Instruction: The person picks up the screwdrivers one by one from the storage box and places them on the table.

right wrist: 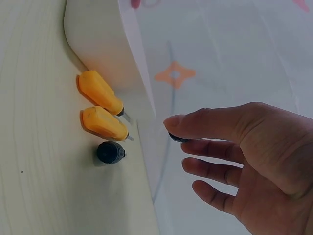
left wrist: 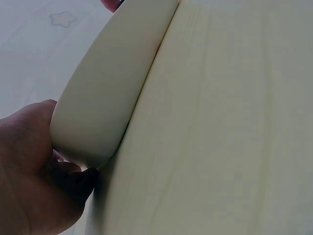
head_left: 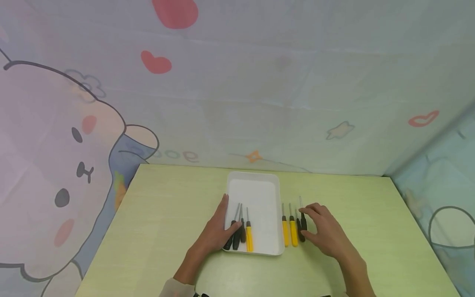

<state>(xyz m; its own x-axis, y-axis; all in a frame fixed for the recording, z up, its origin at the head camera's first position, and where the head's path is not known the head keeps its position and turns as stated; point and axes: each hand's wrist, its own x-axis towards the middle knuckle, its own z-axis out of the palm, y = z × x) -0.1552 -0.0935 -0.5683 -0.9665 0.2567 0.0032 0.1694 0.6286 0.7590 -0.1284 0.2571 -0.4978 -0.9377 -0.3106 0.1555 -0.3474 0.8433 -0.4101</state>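
Observation:
A white tray (head_left: pixel 256 181) holds several black-handled screwdrivers (head_left: pixel 236 239) and one yellow-handled screwdriver (head_left: pixel 249 239). My left hand (head_left: pixel 214 233) grips the tray's left side, thumb over the rim; the left wrist view shows this hand (left wrist: pixel 29 166) at the tray's outer wall (left wrist: pixel 102 98). Between thumb and fingertips, my right hand (head_left: pixel 326 231) pinches a black screwdriver (head_left: pixel 303 222), raised off the table in the right wrist view, where only a bit of its handle (right wrist: pixel 177 138) shows. Right of the tray lie two yellow screwdrivers (head_left: pixel 293 235) and another black screwdriver (right wrist: pixel 111 152).
The pale wooden table (head_left: pixel 170 206) extends to both sides of the tray. Behind its far edge hangs a printed cloth (head_left: pixel 237 103) with cartoon figures and hearts, continuing round on the right.

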